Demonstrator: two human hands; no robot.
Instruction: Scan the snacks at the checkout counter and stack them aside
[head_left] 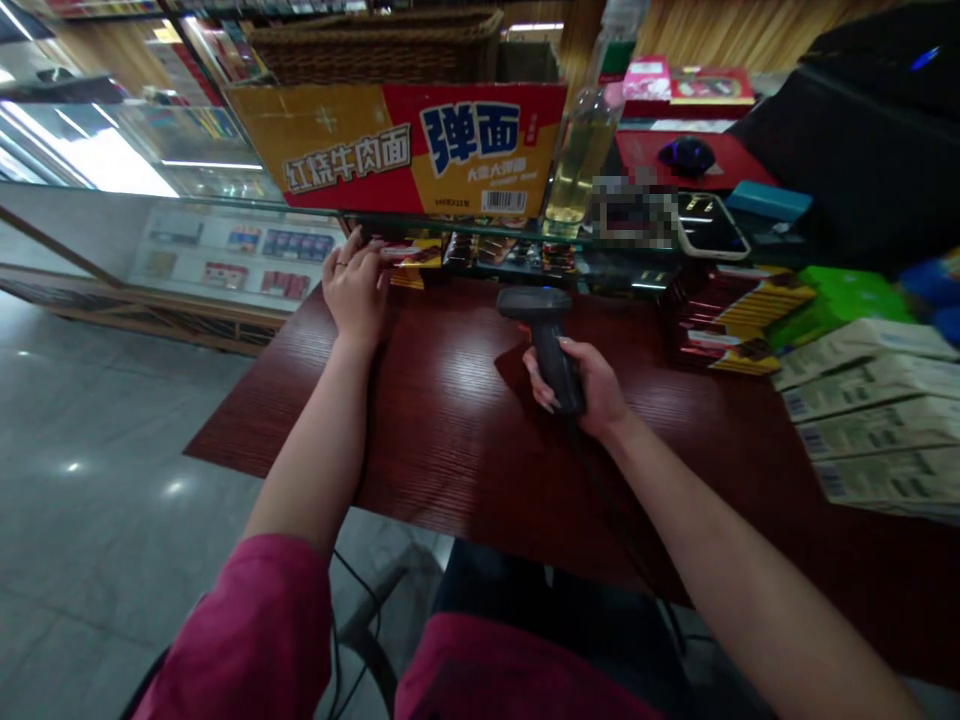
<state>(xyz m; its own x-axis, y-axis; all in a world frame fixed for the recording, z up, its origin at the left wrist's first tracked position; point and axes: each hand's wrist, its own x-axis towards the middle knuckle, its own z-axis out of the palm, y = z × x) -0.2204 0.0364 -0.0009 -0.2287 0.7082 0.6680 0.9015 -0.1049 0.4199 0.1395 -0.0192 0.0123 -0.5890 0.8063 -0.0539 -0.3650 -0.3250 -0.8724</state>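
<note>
My right hand [592,385] is closed round the handle of a dark barcode scanner [544,325], held upright over the dark red wooden counter [450,420] with its head pointing away from me. My left hand [356,285] reaches to the far edge of the counter. Its fingers rest on a small red and yellow pack [409,262], one of a row of packs under the glass shelf. Whether the fingers grip that pack or only touch it is unclear.
A yellow and red cardboard box [405,145] and a bottle of pale liquid [581,160] stand on the glass shelf. Stacked red packs [731,320], green packs [847,295] and pale cartons [870,420] fill the right. A phone [709,225] lies beyond. Tiled floor lies left.
</note>
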